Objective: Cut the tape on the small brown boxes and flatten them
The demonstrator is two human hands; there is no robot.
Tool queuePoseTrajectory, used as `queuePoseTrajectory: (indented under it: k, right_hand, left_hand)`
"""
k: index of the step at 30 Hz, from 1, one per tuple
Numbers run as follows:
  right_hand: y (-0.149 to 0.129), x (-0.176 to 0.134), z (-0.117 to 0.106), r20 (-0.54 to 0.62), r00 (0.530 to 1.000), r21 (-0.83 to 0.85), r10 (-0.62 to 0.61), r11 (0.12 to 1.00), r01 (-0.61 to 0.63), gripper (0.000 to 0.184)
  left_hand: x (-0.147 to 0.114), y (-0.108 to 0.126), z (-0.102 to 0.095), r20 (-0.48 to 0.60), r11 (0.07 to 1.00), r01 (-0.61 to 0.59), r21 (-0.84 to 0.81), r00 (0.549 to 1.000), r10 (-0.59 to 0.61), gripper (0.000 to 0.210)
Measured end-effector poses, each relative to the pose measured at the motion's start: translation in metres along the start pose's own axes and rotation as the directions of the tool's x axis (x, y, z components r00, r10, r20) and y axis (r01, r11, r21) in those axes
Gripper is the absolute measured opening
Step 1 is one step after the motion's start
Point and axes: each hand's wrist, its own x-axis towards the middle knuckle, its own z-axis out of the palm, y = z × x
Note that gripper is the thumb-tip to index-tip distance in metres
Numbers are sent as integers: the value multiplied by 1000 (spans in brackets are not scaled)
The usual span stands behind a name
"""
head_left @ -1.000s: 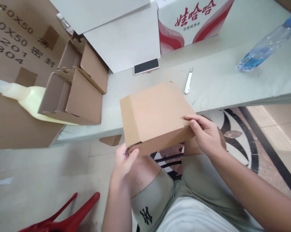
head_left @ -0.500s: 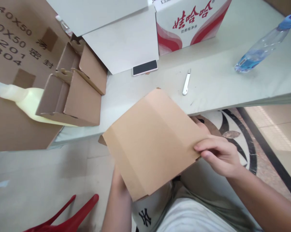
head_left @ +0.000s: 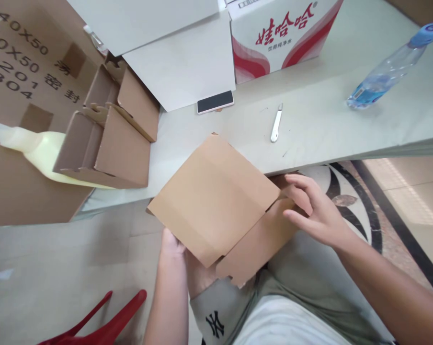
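Note:
A brown cardboard box (head_left: 216, 201), partly folded, is held tilted over my lap at the table's front edge. Its large square panel faces up, while a notched side flap (head_left: 256, 244) angles down on the near right side. My left hand (head_left: 172, 244) grips the box at its lower left edge, the fingers mostly hidden under the cardboard. Beside the right corner, my right hand (head_left: 315, 213) is open with thumb and fingers spread around the flap's end. Whether its hidden fingertips touch the cardboard, I cannot tell.
Two folded cardboard boxes (head_left: 125, 143) stand at the table's left, near a pale yellow bottle (head_left: 46, 148). Behind are a phone (head_left: 215, 102), a white-handled knife (head_left: 276, 124) and a white-and-red carton (head_left: 281, 43). A water bottle (head_left: 385, 72) stands right; red legs (head_left: 112, 321) show on the floor.
My right hand has let go of the panel's right edge and opened. The panel has shifted left, and the notched side flap now shows below it. More of my left hand is visible.

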Motion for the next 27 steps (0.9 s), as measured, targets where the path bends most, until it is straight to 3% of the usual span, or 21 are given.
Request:
queuePoseTrajectory:
  k: [2, 5, 6, 9, 11, 15, 18, 20, 22, 25, 27]
  right_hand:
    - [1, 6, 0, 71, 994, -44, 86, 996, -83, 66]
    - [3, 10, -1, 254, 935, -154, 247, 965, -213, 38]
    - [4, 11, -2, 278, 917, -185, 287, 953, -242, 36]
    - [4, 11, -3, 251, 910, -197, 331, 938, -286, 35]
    - [2, 13, -5, 217, 918, -162, 332, 940, -301, 32]
    - [2, 15, -24, 166, 904, -54, 394, 919, -390, 29]
    - [7, 8, -46, 212, 884, 173, 418, 874, -454, 36]
    - [12, 0, -58, 235, 902, 366, 363, 826, -428, 49]
    - [17, -6, -64, 214, 927, 445, 309, 814, -374, 53]
    - [16, -4, -70, 91, 926, 384, 366, 845, -371, 47]
    - [8, 4, -81, -78, 895, 374, 439, 845, -382, 50]
  left_hand:
    - [0, -11, -11, -1, 998, 49, -26, 999, -49, 29]
    - [1, -25, -28, 73, 979, 88, -187, 995, -75, 19]
    - [3, -30, -32, 114, 959, 109, -262, 990, -81, 17]
    - [8, -41, -35, 158, 896, 152, -417, 983, -93, 25]
    - [10, -46, -27, 173, 876, 140, -462, 983, -65, 29]
    - [8, -42, 16, 198, 893, 108, -437, 980, -22, 49]
    - [6, -24, 65, 150, 946, 187, -264, 977, -151, 43]
    - [7, -9, 99, 116, 937, 183, -296, 981, -155, 38]
    - [8, 2, 129, 100, 911, 168, -376, 985, -140, 30]
    - [8, 10, 160, 203, 884, 217, -414, 969, -142, 25]
    - [8, 12, 170, 331, 867, 288, -408, 931, -154, 26]
